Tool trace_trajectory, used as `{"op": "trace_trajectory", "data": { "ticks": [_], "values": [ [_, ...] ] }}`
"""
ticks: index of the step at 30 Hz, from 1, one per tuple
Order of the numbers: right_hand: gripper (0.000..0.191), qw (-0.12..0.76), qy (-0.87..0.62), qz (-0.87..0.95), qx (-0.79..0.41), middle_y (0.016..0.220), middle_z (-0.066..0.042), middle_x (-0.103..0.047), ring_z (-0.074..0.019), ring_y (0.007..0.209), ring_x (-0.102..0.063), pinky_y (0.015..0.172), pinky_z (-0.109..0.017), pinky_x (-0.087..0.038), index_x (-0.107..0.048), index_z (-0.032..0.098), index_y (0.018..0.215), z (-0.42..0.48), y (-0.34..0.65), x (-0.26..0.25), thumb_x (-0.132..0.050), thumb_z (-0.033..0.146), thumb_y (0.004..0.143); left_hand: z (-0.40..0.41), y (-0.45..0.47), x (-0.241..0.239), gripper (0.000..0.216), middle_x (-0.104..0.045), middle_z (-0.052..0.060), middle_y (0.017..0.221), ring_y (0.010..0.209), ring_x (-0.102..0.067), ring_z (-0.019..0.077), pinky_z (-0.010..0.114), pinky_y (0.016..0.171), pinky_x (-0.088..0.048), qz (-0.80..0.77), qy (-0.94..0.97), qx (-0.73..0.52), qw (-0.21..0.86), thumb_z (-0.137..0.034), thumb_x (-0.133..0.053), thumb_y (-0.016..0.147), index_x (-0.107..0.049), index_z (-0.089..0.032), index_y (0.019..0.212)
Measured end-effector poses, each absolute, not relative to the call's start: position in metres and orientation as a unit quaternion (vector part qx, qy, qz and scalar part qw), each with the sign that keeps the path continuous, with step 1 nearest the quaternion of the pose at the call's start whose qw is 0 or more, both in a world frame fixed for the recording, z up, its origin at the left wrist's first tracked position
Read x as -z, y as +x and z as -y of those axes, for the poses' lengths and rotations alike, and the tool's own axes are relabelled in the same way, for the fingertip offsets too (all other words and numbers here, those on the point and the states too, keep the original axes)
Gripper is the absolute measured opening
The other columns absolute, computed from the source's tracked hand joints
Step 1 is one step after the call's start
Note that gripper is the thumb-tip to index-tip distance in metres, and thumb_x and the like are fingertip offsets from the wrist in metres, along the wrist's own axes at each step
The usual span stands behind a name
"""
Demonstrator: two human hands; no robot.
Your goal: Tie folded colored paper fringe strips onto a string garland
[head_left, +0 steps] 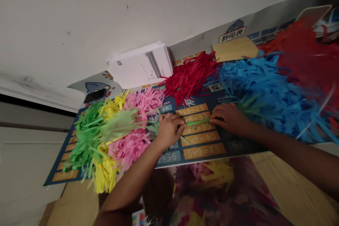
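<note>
Between my two hands a thin green twisted strip [197, 122] is stretched level above the printed mat. My left hand [169, 129] grips its left end, fingers curled closed. At its right end my right hand [229, 117] pinches it. Pale green fringe [120, 125] fans out to the left of my left hand, over pink and yellow fringe. More green fringe [251, 107] spreads past my right hand, beside blue fringe. Whether the strip and both fringes are one piece is partly hidden by my hands.
Blue fringe [270, 88] and red fringe [312, 56] pile up at right. Dark red fringe [192, 74] lies behind my hands, near a white box [140, 65]. Pink [129, 148], yellow [104, 169] and green bundles [87, 134] lie left. A phone [94, 95] rests near the wall.
</note>
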State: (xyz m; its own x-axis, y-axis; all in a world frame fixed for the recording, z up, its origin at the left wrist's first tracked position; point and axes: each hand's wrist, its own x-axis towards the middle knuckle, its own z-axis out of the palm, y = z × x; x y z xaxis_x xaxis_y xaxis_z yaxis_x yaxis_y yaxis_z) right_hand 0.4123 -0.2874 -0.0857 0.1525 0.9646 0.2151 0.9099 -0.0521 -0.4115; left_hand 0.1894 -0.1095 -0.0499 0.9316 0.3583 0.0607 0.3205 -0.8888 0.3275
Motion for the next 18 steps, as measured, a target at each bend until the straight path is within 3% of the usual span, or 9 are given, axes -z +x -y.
{"op": "trace_trajectory", "data": {
  "ticks": [6, 13, 18],
  "values": [
    [0.017, 0.241, -0.748, 0.61, -0.101, 0.087, -0.003, -0.07, -0.0216, 0.088, -0.06, 0.078, -0.035, -0.031, -0.07, 0.022, 0.077, 0.283, 0.412, 0.087, -0.063, 0.032, 0.089, 0.109, 0.195, 0.053, 0.017, -0.071, 0.003, 0.084, 0.089, -0.059, 0.0226, 0.042, 0.085, -0.034, -0.182, 0.968, -0.054, 0.162, -0.028, -0.059, 0.093, -0.07, -0.022, 0.082],
    [0.011, 0.191, -0.78, 0.581, -0.132, 0.082, -0.002, -0.068, -0.0224, 0.086, -0.06, 0.077, -0.035, -0.032, -0.067, 0.022, 0.072, 0.273, 0.41, 0.077, -0.066, 0.027, 0.082, 0.108, 0.201, 0.055, 0.015, -0.071, 0.003, 0.082, 0.089, -0.059, 0.0232, 0.041, 0.081, -0.034, -0.196, 0.967, -0.04, 0.156, -0.029, -0.062, 0.089, -0.068, -0.021, 0.078],
    [0.006, 0.139, -0.748, 0.646, -0.057, 0.09, -0.003, -0.072, -0.024, 0.09, -0.058, 0.075, -0.038, -0.028, -0.071, 0.023, 0.084, 0.272, 0.401, 0.062, -0.066, 0.022, 0.085, 0.112, 0.198, 0.049, 0.011, -0.072, 0.004, 0.095, 0.096, -0.058, 0.0238, 0.045, 0.088, -0.034, -0.141, 0.983, -0.061, 0.104, -0.026, -0.062, 0.092, -0.07, -0.025, 0.099]
  ]
}}
